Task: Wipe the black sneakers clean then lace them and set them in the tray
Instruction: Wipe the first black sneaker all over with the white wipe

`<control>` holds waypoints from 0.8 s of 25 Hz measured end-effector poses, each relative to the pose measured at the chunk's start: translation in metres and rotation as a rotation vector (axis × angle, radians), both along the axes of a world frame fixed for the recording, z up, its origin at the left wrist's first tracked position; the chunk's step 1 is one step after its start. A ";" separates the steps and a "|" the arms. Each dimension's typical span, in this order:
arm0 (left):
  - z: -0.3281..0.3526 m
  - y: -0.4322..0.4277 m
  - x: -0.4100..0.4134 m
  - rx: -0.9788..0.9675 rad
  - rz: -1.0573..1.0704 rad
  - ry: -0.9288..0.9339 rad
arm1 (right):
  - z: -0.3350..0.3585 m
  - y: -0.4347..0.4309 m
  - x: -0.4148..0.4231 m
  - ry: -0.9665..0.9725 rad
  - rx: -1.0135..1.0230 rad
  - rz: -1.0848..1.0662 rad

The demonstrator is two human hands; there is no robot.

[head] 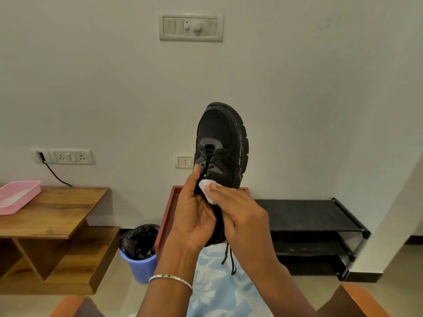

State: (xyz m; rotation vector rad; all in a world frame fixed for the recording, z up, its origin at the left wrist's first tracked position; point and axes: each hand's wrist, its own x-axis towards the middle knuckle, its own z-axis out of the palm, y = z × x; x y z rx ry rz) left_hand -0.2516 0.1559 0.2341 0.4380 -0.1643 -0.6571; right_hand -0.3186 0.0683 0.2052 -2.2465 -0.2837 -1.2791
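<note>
A black sneaker (pixel 223 143) is held up in the air in front of me, toe pointing up toward the wall, its upper facing me. My left hand (pixel 193 216) grips the heel end from the left, thumb up along the laces. My right hand (pixel 238 209) pinches a small white wipe (pixel 207 189) and presses it against the sneaker's side near the laces. Two loose lace ends (pixel 230 259) dangle below the shoe. A brown-red tray (pixel 168 213) lies behind my hands, mostly hidden. The second sneaker is not in view.
A black shoe rack (pixel 306 227) stands against the wall on the right. A blue bin with a black liner (pixel 140 252) sits left of the tray. A wooden table (pixel 52 216) at left carries a pink basket (pixel 17 196). Blue floral cloth (pixel 219 289) lies below.
</note>
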 end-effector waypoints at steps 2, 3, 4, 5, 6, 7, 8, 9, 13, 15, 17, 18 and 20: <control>0.001 0.000 -0.007 -0.025 -0.026 0.002 | 0.016 -0.010 0.002 -0.055 -0.065 -0.139; 0.003 0.000 -0.009 -0.026 -0.047 -0.014 | 0.026 -0.016 0.008 -0.066 -0.074 -0.201; 0.003 -0.001 -0.011 -0.014 -0.059 -0.034 | 0.037 -0.023 0.013 -0.069 -0.062 -0.245; 0.003 -0.002 -0.013 0.003 -0.060 -0.058 | 0.047 -0.028 0.018 -0.070 -0.043 -0.273; 0.005 -0.002 -0.016 0.013 -0.053 -0.079 | 0.051 -0.030 0.019 -0.065 -0.020 -0.285; 0.005 -0.002 -0.016 0.009 -0.048 -0.091 | 0.051 -0.028 0.018 -0.047 0.009 -0.270; 0.006 -0.002 -0.015 0.001 -0.041 -0.089 | 0.048 -0.023 0.013 -0.015 0.040 -0.222; 0.006 -0.001 -0.013 -0.004 -0.030 -0.081 | 0.041 -0.016 0.006 0.027 0.075 -0.159; 0.003 0.004 -0.006 0.042 -0.012 -0.097 | 0.021 -0.001 -0.019 0.124 0.160 0.000; 0.002 0.004 -0.009 0.029 -0.034 -0.100 | 0.029 -0.007 -0.010 0.120 0.163 -0.020; 0.001 0.003 -0.013 0.017 -0.068 -0.112 | 0.043 -0.015 0.003 0.097 0.207 -0.051; 0.002 0.002 -0.014 0.009 -0.071 -0.112 | 0.048 -0.017 0.009 0.084 0.220 -0.060; 0.001 0.004 -0.012 -0.023 -0.049 -0.074 | 0.046 -0.011 0.013 0.088 0.208 -0.063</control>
